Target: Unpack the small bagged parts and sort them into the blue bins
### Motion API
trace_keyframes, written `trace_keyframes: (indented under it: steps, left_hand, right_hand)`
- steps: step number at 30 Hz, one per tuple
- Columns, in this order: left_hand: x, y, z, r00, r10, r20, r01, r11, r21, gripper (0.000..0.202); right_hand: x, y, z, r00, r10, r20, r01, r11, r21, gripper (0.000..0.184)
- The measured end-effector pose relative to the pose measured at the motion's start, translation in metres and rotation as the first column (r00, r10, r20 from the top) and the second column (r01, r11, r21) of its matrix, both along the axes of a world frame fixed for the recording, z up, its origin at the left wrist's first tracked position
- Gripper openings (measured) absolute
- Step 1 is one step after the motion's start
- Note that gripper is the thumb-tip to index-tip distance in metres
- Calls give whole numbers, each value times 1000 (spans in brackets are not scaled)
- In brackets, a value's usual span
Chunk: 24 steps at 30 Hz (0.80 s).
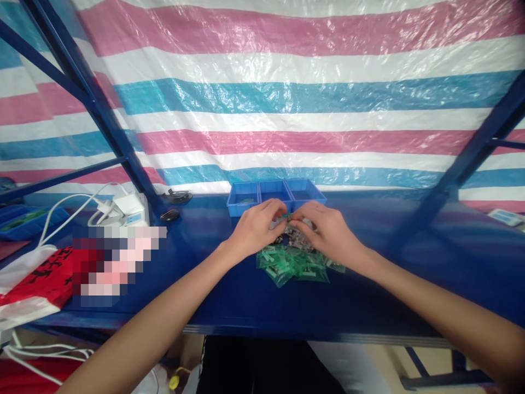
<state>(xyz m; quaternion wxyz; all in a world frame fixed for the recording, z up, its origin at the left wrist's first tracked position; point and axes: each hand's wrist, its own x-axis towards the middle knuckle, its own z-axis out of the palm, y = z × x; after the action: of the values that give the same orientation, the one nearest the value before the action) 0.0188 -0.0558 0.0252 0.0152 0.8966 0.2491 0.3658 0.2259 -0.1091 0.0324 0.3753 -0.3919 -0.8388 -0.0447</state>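
Note:
My left hand (260,225) and my right hand (326,225) meet above the middle of the table, fingertips pinched close together. Between them shows a bit of a small green piece (288,216), too small to make out in kind. Both hands are closed on it. Just below lies a heap of small greyish metal-looking parts (301,239), partly covered by my right hand. Nearer to me, several green translucent plastic packets (291,265) with small light pieces in them lie in a pile. Right behind my hands stand three blue plastic bins (243,207) in a row, their fronts partly hidden.
Left on the blue table (254,306) are a white power strip with plugs (135,208), dark small objects (170,215) and a red-and-white bag (45,279). Farther left is a blue tray (45,221) with green items. Blue frame posts (98,115) flank a striped sheet (287,98).

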Motion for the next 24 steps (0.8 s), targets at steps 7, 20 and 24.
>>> trace_keyframes:
  steps: [7, 20, 24]
  left_hand:
    - [-2, -2, 1, 993, -7, -121, 22, 993, 116, 16]
    - [-3, -2, 3, 980, 78, -181, -53, 989, 141, 20]
    - [-13, 4, 10, 932, 221, -286, -189, 972, 136, 17]
  right_hand:
    - [-3, -1, 3, 990, -29, -138, 10, 990, -143, 14]
    - [4, 9, 7, 945, -53, -322, -110, 877, -467, 22]
    - [8, 33, 15, 986, -88, -143, 45, 959, -281, 13]
